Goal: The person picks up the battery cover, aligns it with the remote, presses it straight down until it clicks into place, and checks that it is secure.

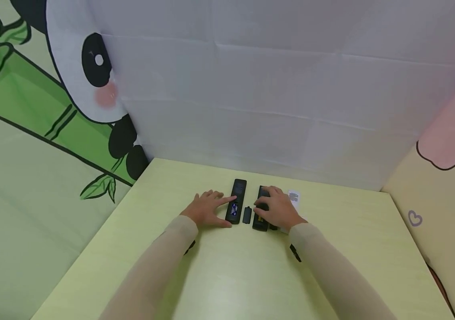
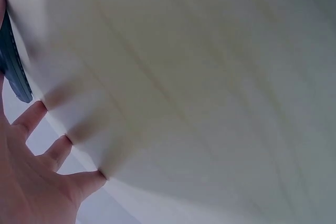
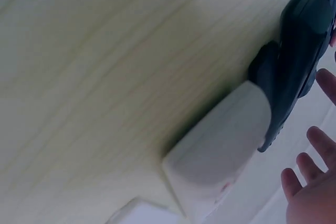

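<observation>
touching a long black plastic remote (image 1: 239, 189) with batteries (image 1: 233, 209) in its uncovered bay, the left hand (image 1: 208, 210) had its fingers spread and released. the right hand (image 1: 278, 210) lay with bent fingers over a second black plastic remote (image 1: 258, 225); whether they gripped it, one could not tell. between both remotes, on the pale wood-grained surface (image 1: 223, 280), lay a small black cover (image 1: 247, 215). a white printed object (image 1: 293, 198) sat beside the right hand.

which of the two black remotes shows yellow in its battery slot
The right-hand remote, partly covered by the right hand: yellow shows in its open slot. The left-hand remote, beside the left hand, shows blue and white instead.
</observation>
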{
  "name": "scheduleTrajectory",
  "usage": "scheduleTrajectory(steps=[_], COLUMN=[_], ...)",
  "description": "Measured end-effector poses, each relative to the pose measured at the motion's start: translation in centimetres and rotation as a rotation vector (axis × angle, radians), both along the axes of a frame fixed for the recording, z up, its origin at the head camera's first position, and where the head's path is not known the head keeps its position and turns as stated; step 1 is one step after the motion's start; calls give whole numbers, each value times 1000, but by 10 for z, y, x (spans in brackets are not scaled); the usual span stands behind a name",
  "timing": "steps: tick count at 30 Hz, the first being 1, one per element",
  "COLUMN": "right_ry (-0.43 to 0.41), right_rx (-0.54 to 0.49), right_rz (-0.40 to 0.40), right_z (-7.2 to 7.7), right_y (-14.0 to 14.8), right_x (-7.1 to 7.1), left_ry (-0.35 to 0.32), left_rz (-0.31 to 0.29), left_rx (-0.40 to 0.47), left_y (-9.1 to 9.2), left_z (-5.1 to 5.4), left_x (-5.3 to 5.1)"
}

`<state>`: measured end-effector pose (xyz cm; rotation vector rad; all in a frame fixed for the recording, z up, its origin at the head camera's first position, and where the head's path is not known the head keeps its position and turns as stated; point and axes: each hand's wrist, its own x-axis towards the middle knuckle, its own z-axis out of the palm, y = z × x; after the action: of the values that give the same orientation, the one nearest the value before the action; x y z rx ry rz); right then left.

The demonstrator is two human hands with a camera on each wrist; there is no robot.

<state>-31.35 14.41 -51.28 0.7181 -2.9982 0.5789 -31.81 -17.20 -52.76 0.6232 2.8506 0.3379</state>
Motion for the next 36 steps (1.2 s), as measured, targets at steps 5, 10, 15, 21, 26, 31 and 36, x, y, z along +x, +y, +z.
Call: scheduleTrajectory(steps=[5,10,15,21,26,31,36], right_ry=[-2,-16,-20,-7,7,16,1], right_rx=[15,31,56,63,58,35,20], right_rz=[-13,-31,-54,-66,-81,-90,-104], right_z=[-2,-3,-7,-15,-17,-13,-15], right_y=[-9,-19,-26,-31,-35,-38,-39], right_x=[1,0,-3,-8,-9,-8,-10], left_ry=[12,6,-13,-14,-20,-24,-29], left_rz=[9,20,25,24,27,29,36], left_rx=[9,9,6,6,8,15,11], left_y=[3,1,1,3,4,4,6], left_z=[-4,-3,-1,0,-1,-2,-2], left_x=[-1,0,0,0,-1,-2,-2])
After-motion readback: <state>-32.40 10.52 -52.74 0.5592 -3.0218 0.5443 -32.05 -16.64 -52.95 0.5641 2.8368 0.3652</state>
